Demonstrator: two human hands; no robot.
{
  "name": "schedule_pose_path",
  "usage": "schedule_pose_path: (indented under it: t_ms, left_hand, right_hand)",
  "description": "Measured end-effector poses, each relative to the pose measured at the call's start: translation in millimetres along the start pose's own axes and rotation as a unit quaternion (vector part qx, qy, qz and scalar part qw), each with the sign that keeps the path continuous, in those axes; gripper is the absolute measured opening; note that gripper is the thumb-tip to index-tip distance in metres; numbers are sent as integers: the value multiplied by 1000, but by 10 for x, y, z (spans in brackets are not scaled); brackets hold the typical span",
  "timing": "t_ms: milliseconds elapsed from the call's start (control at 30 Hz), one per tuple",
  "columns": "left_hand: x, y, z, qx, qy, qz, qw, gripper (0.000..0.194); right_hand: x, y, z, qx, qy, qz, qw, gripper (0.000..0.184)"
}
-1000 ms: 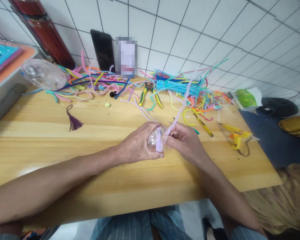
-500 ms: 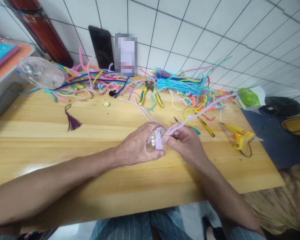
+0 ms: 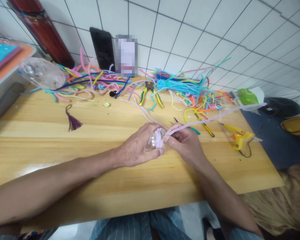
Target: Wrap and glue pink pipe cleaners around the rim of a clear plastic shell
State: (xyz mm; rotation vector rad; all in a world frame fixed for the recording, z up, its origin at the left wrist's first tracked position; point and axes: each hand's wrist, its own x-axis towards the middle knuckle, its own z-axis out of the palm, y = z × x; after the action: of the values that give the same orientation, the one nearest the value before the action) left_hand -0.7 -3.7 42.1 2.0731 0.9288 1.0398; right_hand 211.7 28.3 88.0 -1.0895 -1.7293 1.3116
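Note:
A small clear plastic ball (image 3: 152, 142), with lilac pipe cleaner wrapped around it in several bands, sits in the grip of my left hand (image 3: 137, 145). The thumb presses its lower side and the fingers curl over the top. My right hand (image 3: 186, 140) pinches a lilac pipe cleaner (image 3: 210, 119) between thumb and forefinger, right beside the ball. That strand's free length runs out to the right over the table. More lilac strands (image 3: 145, 113) extend from behind the ball toward the back left. Part of the ball is hidden by my fingers.
Yellow-green pliers (image 3: 150, 95) and a heap of coloured pipe cleaners (image 3: 175, 86) lie along the tiled wall. At right are a yellow utility knife (image 3: 206, 126) and a glue gun (image 3: 238, 135). A purple tassel (image 3: 73, 119), a phone (image 3: 102, 50) and a red flask (image 3: 48, 36) are at left.
The free end of the lilac pipe cleaner has swung from pointing up to stretching out rightward, a little lower. Both hands keep their grip in nearly the same place.

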Motion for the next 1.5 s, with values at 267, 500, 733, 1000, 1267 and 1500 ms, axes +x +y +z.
schedule_pose_path:
  t_ms: [267, 500, 733, 1000, 1267, 1500]
  left_hand:
    - [-3, -9, 33, 18, 6, 32, 999, 60]
    - [-18, -38, 67, 51, 5, 38, 998, 68]
    - [-16, -42, 38, 67, -11, 53, 996, 70]
    - [-10, -44, 8, 45, -14, 47, 998, 64]
    - [3, -50, -16, 25, -21, 35, 999, 69]
    - [-8, -45, 31, 34, -4, 54, 998, 69]
  right_hand:
    - [20, 2, -6, -1, -2, 16, 1000, 25]
    - [31, 17, -40, -41, -21, -4, 999, 28]
    - [36, 54, -46, -40, -40, 2, 998, 24]
    - [59, 55, -51, -30, -36, 23, 999, 33]
    - [54, 114, -46, -5, -20, 43, 999, 35]
    - [52, 109, -39, 13, -24, 38, 999, 34]
